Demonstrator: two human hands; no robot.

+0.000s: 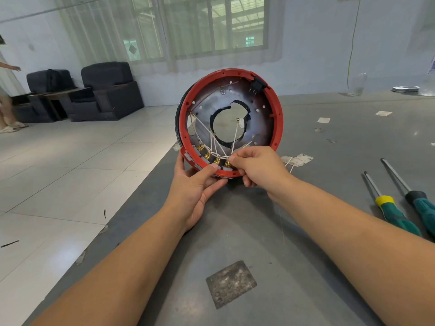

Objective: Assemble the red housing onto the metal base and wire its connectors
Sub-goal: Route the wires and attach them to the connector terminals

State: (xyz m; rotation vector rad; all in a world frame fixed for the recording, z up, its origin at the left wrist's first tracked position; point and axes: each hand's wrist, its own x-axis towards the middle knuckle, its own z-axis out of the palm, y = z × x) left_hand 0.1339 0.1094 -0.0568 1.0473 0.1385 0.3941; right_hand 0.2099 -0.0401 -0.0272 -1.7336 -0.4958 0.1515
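A round red housing (279,118) stands on edge above the grey table, its open side facing me. Inside it sits the metal base (256,100), a dull disc with a large centre hole. Several brass connectors (208,156) line the lower rim, and thin white wires (219,142) cross above them. One wire with a ring terminal (237,119) stands free near the hole. My left hand (196,187) grips the lower rim, thumb on the red edge. My right hand (255,165) pinches a white wire at the rightmost connector. A black socket (257,84) sits at the upper right rim.
Two green-handled screwdrivers (395,208) lie on the table (306,231) to the right. White label scraps (297,160) lie behind my right hand, more further right. The table's left edge runs diagonally above a tiled floor. Dark armchairs (106,90) and a person stand far left.
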